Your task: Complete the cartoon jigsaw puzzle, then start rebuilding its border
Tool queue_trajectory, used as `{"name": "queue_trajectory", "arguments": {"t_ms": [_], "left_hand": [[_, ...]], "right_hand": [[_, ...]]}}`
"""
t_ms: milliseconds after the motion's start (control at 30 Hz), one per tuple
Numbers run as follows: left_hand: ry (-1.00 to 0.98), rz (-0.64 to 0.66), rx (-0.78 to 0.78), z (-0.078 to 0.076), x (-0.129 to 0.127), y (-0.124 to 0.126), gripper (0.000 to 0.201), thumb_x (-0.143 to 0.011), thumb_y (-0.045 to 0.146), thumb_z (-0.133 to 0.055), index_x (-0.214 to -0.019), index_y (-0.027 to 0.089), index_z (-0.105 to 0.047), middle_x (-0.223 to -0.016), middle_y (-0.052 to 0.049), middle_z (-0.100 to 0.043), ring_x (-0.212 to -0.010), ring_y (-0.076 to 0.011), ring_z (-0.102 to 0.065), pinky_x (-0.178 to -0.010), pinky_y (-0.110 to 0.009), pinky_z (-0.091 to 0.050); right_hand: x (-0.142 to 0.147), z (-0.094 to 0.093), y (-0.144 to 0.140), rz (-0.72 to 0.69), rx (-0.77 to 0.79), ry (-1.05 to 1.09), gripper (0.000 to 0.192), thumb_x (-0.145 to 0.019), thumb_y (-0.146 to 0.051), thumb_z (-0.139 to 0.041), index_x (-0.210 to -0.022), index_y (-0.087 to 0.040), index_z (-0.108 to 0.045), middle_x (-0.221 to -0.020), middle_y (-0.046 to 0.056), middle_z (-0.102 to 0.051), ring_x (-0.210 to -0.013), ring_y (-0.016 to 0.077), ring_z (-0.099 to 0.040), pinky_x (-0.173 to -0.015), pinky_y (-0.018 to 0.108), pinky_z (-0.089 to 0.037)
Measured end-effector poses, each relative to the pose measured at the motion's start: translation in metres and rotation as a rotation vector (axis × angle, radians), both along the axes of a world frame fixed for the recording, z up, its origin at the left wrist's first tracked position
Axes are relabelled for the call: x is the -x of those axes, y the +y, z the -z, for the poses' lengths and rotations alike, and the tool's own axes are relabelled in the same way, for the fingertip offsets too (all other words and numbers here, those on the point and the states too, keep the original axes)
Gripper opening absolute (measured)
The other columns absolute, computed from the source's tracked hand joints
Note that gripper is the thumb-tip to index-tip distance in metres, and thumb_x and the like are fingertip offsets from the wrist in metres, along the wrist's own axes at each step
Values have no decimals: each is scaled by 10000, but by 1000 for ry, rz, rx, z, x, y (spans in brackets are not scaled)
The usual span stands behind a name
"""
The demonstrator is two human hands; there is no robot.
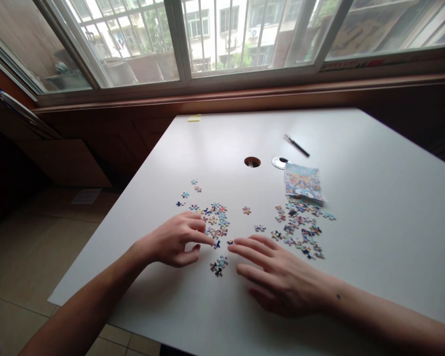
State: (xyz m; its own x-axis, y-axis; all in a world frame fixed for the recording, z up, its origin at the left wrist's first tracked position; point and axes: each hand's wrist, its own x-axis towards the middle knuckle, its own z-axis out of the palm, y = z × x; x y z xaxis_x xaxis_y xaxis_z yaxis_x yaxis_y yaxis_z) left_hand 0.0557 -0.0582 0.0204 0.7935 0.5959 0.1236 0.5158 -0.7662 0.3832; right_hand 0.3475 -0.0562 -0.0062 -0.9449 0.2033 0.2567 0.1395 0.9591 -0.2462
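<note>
I am sorting puzzle pieces (pixel 217 225). My left hand (pixel 174 242) pinches one; my right hand (pixel 277 274) lies flat, empty, at 3 o'clock.

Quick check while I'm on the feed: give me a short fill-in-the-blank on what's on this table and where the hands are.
1. Both hands rest on a ______ table.
2. The left hand fingers loose ______ pieces.
3. Beyond the printed bag lies a black ______.
4. The right hand lies flat with its fingers ______.

Missing words: white; puzzle; pen; spread
</note>
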Motion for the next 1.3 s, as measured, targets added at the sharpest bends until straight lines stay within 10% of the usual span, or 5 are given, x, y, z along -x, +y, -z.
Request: {"name": "queue_trajectory", "arguments": {"t_ms": [667, 800, 967, 1167, 1300], "left_hand": [[44, -21, -22, 5, 1, -1, 366, -767, 126, -555, -1082, 250, -691, -725, -13, -577, -732, -182, -509, -816, -342, -440], [49, -159, -91, 6, 11, 5, 306, -801, 118, -532, -1012, 240, -718, -708, -14, -581, -714, -175, -513, -823, -352, -435], [46, -27, 22, 5, 9, 4, 311, -803, 132, -547, -1018, 273, -720, -697, -2, -578, -723, -172, -529, -829, -337, -440], [80, -197, -53, 9, 6, 6, 461, -830, 195, -565, -1285, 254, -610, -968, -58, -641, -923, -225, -539, -909, -395, -422], [45, -148, 7, 4, 13, 7, 277, -834, 165, -550, -1021, 271, -725, -865, -27, -611, -841, -186, -531, -903, -368, -411]], "right_hand": [[-4, 8, 8, 102, 61, -45, 465, -912, -338, -534, -1338, -156, -497, -1501, 109, -466, -1416, 311, -337, -1153, 500, -275], [-3, 6, 9, 56, 84, 3, 454, -905, -306, -547, -1334, -165, -500, -1403, 87, -561, -1329, 294, -412, -1138, 477, -297], [-3, 8, 8, 54, 87, 47, 365, -896, -266, -550, -1246, -164, -537, -1303, 117, -605, -1226, 270, -489, -1099, 464, -354], [-4, 11, 8, 169, 66, -1, 382, -882, -289, -558, -1240, -161, -526, -1480, 158, -455, -1371, 324, -379, -1130, 529, -325], [-4, 10, 8, 176, 77, -21, 396, -877, -299, -562, -1246, -161, -523, -1492, 154, -445, -1388, 329, -364, -1142, 536, -313]]}}
